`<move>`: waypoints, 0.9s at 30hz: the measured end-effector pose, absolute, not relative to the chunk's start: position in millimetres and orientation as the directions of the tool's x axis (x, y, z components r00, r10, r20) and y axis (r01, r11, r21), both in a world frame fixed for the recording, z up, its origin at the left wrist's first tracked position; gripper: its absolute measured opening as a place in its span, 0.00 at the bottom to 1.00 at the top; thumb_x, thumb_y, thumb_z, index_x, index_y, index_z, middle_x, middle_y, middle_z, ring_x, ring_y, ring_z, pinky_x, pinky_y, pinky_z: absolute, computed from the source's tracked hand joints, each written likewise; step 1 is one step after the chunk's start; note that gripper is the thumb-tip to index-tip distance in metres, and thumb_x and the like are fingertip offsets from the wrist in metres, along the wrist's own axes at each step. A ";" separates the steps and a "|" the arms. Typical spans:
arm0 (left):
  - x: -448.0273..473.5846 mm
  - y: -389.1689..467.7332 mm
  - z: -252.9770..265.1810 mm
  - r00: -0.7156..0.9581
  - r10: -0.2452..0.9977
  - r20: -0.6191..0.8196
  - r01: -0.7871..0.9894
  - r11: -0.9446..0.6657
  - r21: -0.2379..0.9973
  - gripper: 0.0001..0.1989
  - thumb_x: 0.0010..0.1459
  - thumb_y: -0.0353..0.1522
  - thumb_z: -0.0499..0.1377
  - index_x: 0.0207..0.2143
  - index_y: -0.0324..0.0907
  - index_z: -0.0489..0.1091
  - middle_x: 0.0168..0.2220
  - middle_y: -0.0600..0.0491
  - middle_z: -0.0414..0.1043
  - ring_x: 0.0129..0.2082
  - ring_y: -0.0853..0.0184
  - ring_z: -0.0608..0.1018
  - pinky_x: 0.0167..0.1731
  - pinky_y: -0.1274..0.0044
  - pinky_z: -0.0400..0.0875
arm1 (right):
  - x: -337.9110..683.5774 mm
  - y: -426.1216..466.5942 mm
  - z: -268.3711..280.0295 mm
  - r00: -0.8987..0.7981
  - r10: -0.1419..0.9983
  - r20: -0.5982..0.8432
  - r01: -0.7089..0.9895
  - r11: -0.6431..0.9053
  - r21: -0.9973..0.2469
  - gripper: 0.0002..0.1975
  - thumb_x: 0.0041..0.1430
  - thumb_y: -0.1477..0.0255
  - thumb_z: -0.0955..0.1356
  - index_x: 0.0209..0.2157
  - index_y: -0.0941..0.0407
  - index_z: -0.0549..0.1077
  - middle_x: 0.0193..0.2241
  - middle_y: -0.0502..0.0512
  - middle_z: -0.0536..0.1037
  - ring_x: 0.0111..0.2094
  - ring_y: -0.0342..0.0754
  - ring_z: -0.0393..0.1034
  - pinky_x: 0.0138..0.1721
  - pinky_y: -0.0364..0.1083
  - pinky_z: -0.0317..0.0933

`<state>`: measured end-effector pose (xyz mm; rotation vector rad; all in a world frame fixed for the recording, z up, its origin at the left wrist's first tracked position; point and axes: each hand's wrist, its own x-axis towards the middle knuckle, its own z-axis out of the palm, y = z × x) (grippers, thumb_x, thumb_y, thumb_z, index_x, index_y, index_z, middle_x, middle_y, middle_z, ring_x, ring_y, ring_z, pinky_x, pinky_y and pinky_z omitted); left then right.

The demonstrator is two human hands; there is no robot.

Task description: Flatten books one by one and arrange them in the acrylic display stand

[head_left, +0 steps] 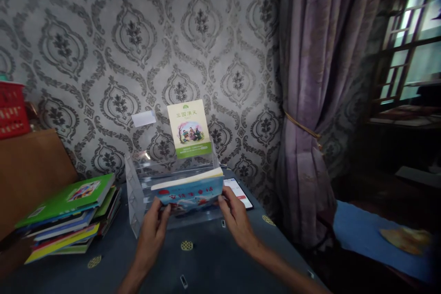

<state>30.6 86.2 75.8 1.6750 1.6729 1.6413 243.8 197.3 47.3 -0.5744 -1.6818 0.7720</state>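
Observation:
A blue-covered book (pixel 193 196) with red lettering is held level between both hands, its white page edges facing up. My left hand (pixel 153 223) pinches its left end, thumb toward me. At the other end, my right hand (pixel 236 216) grips the lower right corner. Just behind the book stands a clear plastic rack (pixel 132 193) with tiers; whether the book touches it I cannot tell. On the rack's top tier a cream and green book (pixel 189 128) leans upright, its illustrated cover facing me.
A stack of books (pixel 69 211) lies left of the rack, near a cardboard box (pixel 37 170) and a red basket (pixel 13 110). A lit phone (pixel 239 193) lies behind my right hand. A purple curtain (pixel 306 101) hangs at the right beside a blue cloth (pixel 365 234).

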 end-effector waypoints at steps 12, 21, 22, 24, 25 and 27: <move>37.0 110.7 177.0 -0.229 0.599 0.767 0.677 -0.468 0.568 0.12 0.65 0.41 0.55 0.43 0.44 0.70 0.39 0.49 0.78 0.41 0.60 0.79 0.42 0.74 0.72 | 248.6 228.3 149.4 -0.187 0.530 0.827 -0.087 0.829 -0.552 0.14 0.70 0.58 0.60 0.43 0.51 0.69 0.35 0.53 0.75 0.36 0.51 0.70 0.42 0.48 0.66; 13.1 178.1 248.1 -0.129 0.438 0.890 0.683 -0.611 0.400 0.09 0.64 0.37 0.55 0.44 0.42 0.66 0.38 0.50 0.75 0.39 0.62 0.78 0.40 0.73 0.75 | 228.3 291.1 229.8 -0.165 0.426 0.889 -0.121 0.886 -0.447 0.14 0.67 0.60 0.61 0.45 0.53 0.69 0.39 0.55 0.74 0.38 0.51 0.71 0.42 0.51 0.72; 9.8 185.5 249.9 -0.126 0.444 0.887 0.669 -0.623 0.406 0.09 0.64 0.37 0.54 0.43 0.43 0.66 0.38 0.50 0.75 0.39 0.63 0.78 0.39 0.73 0.75 | 225.9 298.2 231.5 -0.172 0.423 0.889 -0.126 0.886 -0.446 0.13 0.67 0.60 0.61 0.45 0.53 0.69 0.39 0.55 0.74 0.38 0.50 0.72 0.42 0.50 0.72; 4.3 197.6 251.3 -0.124 0.462 0.878 0.642 -0.638 0.426 0.09 0.63 0.36 0.54 0.43 0.43 0.65 0.39 0.50 0.74 0.39 0.63 0.79 0.38 0.74 0.76 | 221.4 310.4 232.0 -0.195 0.421 0.886 -0.138 0.882 -0.450 0.13 0.66 0.62 0.62 0.46 0.53 0.70 0.38 0.55 0.75 0.37 0.49 0.72 0.41 0.50 0.73; 2.4 202.3 251.2 -0.124 0.470 0.874 0.631 -0.642 0.435 0.09 0.63 0.36 0.54 0.43 0.43 0.65 0.40 0.49 0.74 0.39 0.63 0.79 0.37 0.74 0.76 | 219.5 315.2 231.4 -0.207 0.423 0.882 -0.150 0.877 -0.456 0.13 0.66 0.62 0.62 0.46 0.53 0.70 0.38 0.55 0.75 0.37 0.49 0.72 0.41 0.50 0.74; 0.1 208.8 250.8 -0.125 0.482 0.867 0.615 -0.648 0.449 0.09 0.62 0.36 0.54 0.42 0.43 0.65 0.41 0.49 0.74 0.39 0.63 0.79 0.36 0.74 0.76 | 216.2 322.5 229.5 -0.227 0.435 0.871 -0.185 0.859 -0.477 0.13 0.65 0.62 0.62 0.46 0.53 0.70 0.39 0.55 0.75 0.37 0.49 0.72 0.40 0.50 0.74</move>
